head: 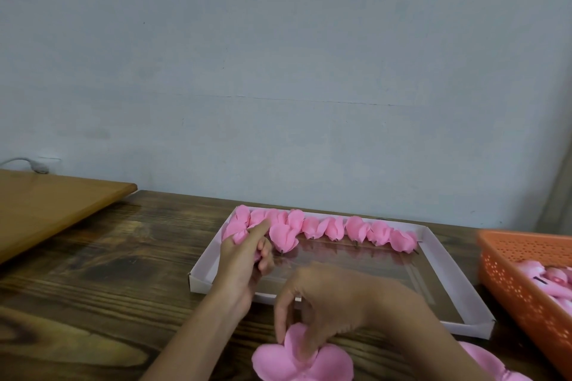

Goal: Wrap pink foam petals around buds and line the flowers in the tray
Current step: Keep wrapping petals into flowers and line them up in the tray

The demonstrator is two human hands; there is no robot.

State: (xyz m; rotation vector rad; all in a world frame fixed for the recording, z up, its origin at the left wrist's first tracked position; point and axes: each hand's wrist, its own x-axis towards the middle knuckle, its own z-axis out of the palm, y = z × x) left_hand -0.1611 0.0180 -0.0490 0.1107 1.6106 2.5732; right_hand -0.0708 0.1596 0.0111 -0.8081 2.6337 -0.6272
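Observation:
A shallow white tray (458,303) lies on the dark wooden table, with a row of wrapped pink flowers (356,227) along its far edge. A second row starts at the far left with one flower (283,237). My left hand (247,260) reaches into the tray's far left corner and holds a wrapped pink flower (238,233) between thumb and fingers, index finger stretched out. Near the table's front edge, my right hand (318,306) pinches a flat pink foam petal piece (297,362) with curled fingertips.
An orange perforated basket (513,284) with pink pieces inside stands at the right. More pink petals (486,359) lie at the bottom right. A lighter wooden board (55,204) sits at the left, and a grey wall rises behind the table.

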